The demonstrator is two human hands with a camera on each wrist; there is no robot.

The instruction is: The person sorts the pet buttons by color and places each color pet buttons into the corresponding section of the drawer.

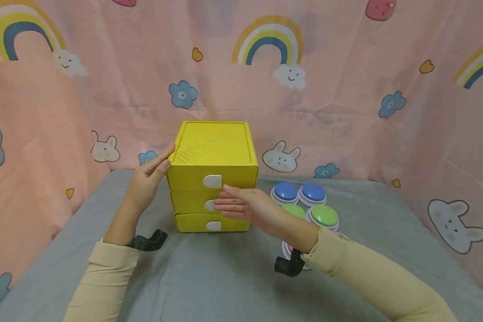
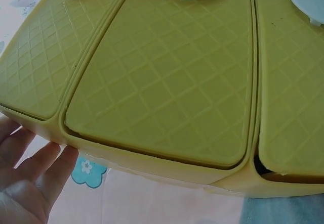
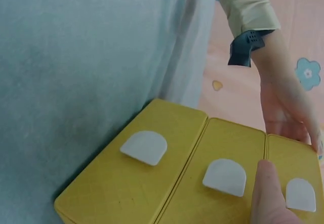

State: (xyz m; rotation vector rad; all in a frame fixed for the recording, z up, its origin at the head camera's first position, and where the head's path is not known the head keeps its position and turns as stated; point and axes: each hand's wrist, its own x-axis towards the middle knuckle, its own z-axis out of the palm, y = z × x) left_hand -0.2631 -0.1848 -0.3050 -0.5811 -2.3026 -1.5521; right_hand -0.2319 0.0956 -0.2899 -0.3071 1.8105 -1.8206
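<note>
A yellow unit (image 1: 213,145) of three stacked drawers stands on the grey cloth, each drawer front bearing a white handle (image 1: 212,181). Against the unit's upper left side rests my left hand (image 1: 146,181), its fingers stretched out; the left wrist view shows the fingertips (image 2: 66,158) touching the side wall. My right hand (image 1: 251,208) is held before the drawer fronts with straight fingers, partly covering the middle handle (image 1: 209,205). Whether it touches the front is unclear. In the left wrist view, a dark gap shows at one corner of the bottom drawer (image 2: 293,107).
Right of the unit are round push-button shapes with white bases: two blue (image 1: 285,191), two green (image 1: 324,215), and pink ones partly hidden behind my right forearm. A patterned pink curtain (image 1: 338,89) hangs behind and beside the cloth-covered table (image 1: 209,277).
</note>
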